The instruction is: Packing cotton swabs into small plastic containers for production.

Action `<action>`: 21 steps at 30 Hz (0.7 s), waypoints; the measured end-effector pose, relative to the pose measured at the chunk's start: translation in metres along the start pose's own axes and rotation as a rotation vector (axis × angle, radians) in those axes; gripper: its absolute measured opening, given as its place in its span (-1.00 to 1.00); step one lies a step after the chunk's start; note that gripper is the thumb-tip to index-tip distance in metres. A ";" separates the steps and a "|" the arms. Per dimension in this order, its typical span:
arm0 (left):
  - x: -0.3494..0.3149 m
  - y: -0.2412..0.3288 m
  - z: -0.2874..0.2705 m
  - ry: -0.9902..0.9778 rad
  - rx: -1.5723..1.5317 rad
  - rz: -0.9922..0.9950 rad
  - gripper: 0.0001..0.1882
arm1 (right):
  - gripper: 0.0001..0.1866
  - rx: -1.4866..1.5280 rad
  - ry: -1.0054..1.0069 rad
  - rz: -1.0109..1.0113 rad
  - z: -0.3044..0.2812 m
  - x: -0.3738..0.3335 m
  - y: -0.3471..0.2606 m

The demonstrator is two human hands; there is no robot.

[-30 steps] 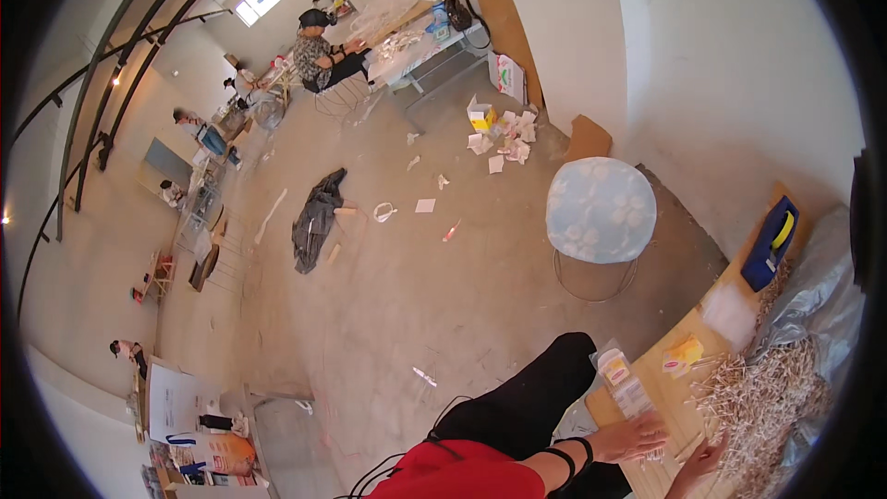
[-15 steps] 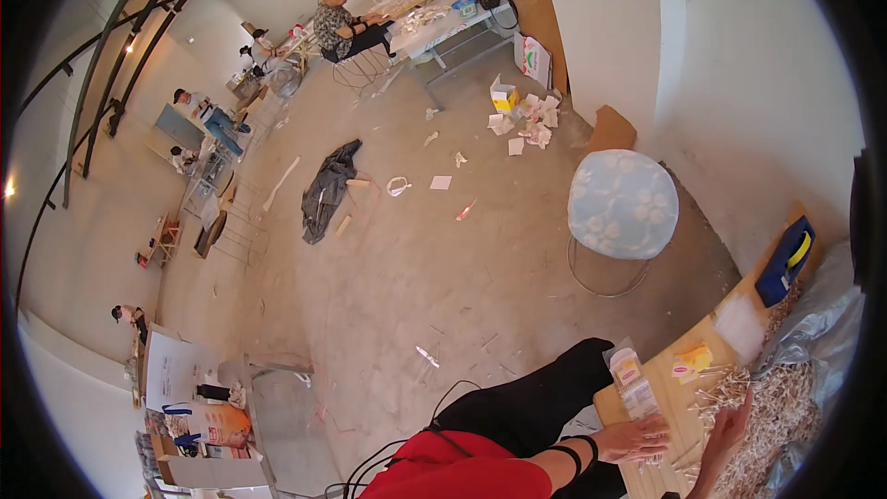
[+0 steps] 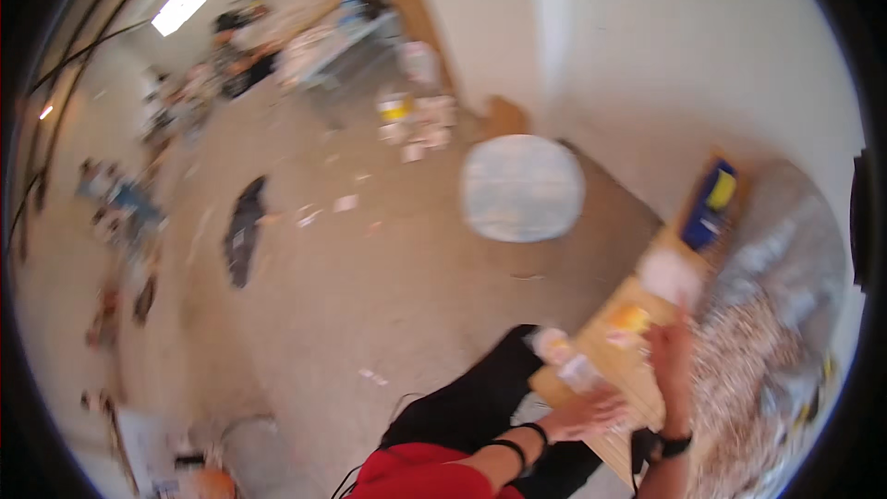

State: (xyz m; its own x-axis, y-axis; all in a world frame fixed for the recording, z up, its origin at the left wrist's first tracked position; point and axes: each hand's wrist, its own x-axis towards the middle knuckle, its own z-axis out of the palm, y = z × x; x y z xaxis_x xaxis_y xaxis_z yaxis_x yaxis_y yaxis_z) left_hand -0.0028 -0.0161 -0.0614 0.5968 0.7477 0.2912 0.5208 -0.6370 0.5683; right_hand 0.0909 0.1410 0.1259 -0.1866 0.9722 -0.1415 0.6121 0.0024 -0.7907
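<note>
Worn on the head, the camera peers down over the person's red top (image 3: 416, 473) and out across the room, its wide fisheye bowing the edges inside a black rim. It sits close to the left hand (image 3: 591, 411) and right hand (image 3: 669, 351), lower right; the bright window (image 3: 184, 6), upper left, looks far off. Everything is blurred.

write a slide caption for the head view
Left hand over a wooden board, right hand by a yellow packet, pale sticks heaped alongside.
</note>
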 end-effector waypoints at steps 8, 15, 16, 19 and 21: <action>0.002 0.003 -0.029 -0.279 0.075 -0.094 -0.57 | -0.03 -0.108 0.167 0.014 -0.016 0.050 -0.032; -0.003 0.011 -0.050 -0.194 0.196 -0.059 -0.44 | -0.30 0.296 0.226 -0.170 -0.047 0.027 -0.047; -0.004 0.011 -0.045 -0.162 0.142 -0.058 -0.44 | -0.43 0.334 0.322 -0.353 -0.050 0.009 -0.053; -0.002 0.011 -0.028 -0.176 0.160 0.016 -0.40 | -0.85 0.580 0.551 -0.587 -0.069 -0.058 -0.083; -0.004 0.003 0.003 0.088 0.102 0.043 -0.43 | -0.87 0.094 0.772 -1.119 -0.095 -0.093 -0.135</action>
State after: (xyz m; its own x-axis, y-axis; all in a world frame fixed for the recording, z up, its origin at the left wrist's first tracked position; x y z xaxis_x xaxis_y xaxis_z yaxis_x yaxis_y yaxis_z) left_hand -0.0019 -0.0217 -0.0627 0.5665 0.7299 0.3826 0.5580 -0.6814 0.4737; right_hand 0.0988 0.0721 0.3021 -0.0513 0.3425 0.9381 0.3583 0.8831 -0.3028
